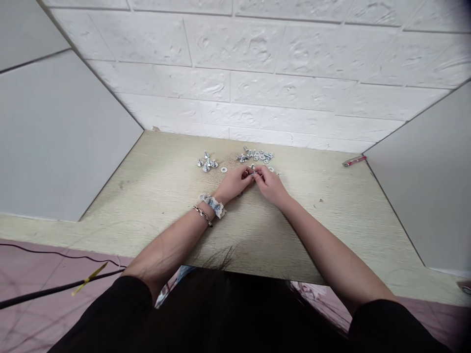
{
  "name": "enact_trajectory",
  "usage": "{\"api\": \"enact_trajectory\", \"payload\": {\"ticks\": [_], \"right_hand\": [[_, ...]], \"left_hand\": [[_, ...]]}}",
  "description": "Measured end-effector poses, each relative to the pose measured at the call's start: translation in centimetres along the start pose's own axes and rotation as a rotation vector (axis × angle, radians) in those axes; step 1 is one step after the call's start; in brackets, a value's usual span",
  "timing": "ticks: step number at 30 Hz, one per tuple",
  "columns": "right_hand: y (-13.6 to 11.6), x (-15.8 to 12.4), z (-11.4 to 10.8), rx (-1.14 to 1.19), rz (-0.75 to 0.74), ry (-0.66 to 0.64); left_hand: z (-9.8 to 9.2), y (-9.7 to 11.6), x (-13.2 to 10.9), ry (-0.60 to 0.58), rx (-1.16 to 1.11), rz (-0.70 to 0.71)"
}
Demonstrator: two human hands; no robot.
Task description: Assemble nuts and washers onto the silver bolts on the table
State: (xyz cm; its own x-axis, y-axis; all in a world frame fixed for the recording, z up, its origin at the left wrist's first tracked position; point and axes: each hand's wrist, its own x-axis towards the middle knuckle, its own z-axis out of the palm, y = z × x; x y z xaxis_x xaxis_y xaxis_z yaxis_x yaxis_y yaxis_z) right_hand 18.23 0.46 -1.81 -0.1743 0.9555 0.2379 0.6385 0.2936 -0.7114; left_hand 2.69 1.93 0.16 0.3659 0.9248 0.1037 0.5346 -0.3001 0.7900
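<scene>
My left hand (235, 183) and my right hand (271, 186) meet at the middle of the tabletop, fingertips pinched together on a small silver bolt (253, 167). The fingers cover most of it, so whether a nut or washer is on it cannot be made out. Just left of my left hand lies a flat washer (223, 170). Farther left, several bolts with washers (206, 163) stand on their heads in a cluster. Beyond my fingers is a loose pile of bolts, nuts and washers (257, 155). Another washer (271, 169) shows beside my right hand.
The wooden tabletop (176, 196) ends at a white brick-patterned wall (253, 88). Grey panels (66, 132) flank both sides. A red-handled tool (354, 161) rests by the right panel. A black pole with a yellow tie (88, 279) is low on the left.
</scene>
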Motion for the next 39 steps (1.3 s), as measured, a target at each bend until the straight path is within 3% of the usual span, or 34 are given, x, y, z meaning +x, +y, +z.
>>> {"api": "enact_trajectory", "payload": {"ticks": [15, 39], "right_hand": [[-0.35, -0.07, -0.26, -0.009, 0.007, -0.012], [-0.57, -0.08, -0.31, -0.004, 0.015, -0.014]], "left_hand": [[-0.06, 0.03, -0.04, -0.052, 0.042, 0.017], [0.06, -0.07, -0.06, -0.035, 0.038, 0.039]]}}
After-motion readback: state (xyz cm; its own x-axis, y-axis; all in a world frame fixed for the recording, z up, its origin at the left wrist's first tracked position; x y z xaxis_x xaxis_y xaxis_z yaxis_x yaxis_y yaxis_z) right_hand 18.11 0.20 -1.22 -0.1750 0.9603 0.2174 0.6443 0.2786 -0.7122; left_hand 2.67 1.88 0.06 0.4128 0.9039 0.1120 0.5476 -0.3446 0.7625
